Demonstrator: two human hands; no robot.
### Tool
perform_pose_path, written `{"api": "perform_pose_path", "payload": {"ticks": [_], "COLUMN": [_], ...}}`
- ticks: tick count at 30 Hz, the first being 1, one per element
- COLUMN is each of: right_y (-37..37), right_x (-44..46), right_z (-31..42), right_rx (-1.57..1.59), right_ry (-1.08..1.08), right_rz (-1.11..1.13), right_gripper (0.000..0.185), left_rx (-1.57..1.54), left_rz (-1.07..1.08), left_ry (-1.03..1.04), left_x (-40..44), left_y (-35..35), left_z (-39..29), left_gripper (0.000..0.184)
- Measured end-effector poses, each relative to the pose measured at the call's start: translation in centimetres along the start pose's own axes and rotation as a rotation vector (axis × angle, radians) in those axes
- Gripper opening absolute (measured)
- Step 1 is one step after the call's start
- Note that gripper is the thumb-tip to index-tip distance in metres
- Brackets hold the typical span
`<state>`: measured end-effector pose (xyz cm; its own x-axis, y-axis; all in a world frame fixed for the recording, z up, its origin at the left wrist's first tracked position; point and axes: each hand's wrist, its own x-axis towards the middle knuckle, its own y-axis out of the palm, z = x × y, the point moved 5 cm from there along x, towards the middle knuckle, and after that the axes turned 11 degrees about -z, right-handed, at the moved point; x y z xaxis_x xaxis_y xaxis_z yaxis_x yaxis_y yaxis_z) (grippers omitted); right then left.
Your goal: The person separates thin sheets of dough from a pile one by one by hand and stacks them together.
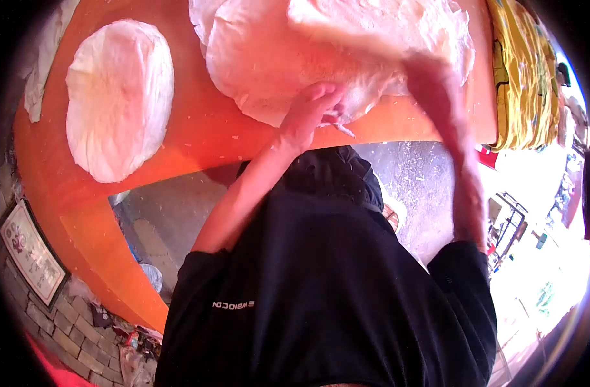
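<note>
Several large, thin, pale sheets that look like dough or flatbread (256, 71) overlap on the orange table (198, 138). My left hand (313, 113) is at their near edge, its fingers curled; what they hold, if anything, is hidden. A small pale scrap sticks out just below those fingers. Over the right part of the sheets is my right hand (433, 80), smeared by motion, its fingers not distinct. A blurred tan band runs left from it along a raised or folded sheet edge. One separate oval sheet (121, 100) lies flat at the left.
Yellow patterned cloth (527, 77) is at the table's right edge. Another pale sheet (40, 84) hangs at the far left edge. A framed sign (34, 251) stands on the brick ground at the lower left. A metal rack (506, 226) is at the right.
</note>
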<state>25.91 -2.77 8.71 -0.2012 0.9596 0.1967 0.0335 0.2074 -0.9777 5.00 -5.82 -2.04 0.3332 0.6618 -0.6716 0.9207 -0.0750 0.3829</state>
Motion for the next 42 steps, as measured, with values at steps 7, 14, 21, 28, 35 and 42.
{"api": "perform_pose_path", "payload": {"ticks": [7,14,21,28,35,42], "right_y": [-15.4,0.9,-0.7,-5.9,-14.5,5.5], "right_x": [3.6,0.9,-1.8,2.3,8.8,7.5], "right_z": [0.9,7.9,16.1,17.7,12.6,0.6], "right_rx": [0.095,0.183,0.441,0.649,1.392,1.440], "right_ry": [-0.058,-0.126,-0.103,-0.201,0.009,0.737], "right_rz": [-0.545,0.087,0.293,0.197,-0.039,0.353], "right_gripper": [0.015,0.009,0.007,0.010,0.025,0.034], "left_rx": [0.244,0.005,-0.270,-0.797,-0.827,-0.597], "left_rz": [-0.326,-0.350,-0.047,0.218,-0.018,-0.329], "left_ry": [0.224,0.194,0.172,0.230,0.327,0.341], "left_x": [-5.6,-6.4,-6.4,-6.7,-5.1,-4.8], "left_y": [-8.3,-11.0,-3.8,-7.0,-13.7,-20.1], "left_z": [-1.3,-2.1,-2.5,-2.8,-6.7,-7.3], "left_gripper": [0.019,0.025,0.054,0.048,0.044,0.040]}}
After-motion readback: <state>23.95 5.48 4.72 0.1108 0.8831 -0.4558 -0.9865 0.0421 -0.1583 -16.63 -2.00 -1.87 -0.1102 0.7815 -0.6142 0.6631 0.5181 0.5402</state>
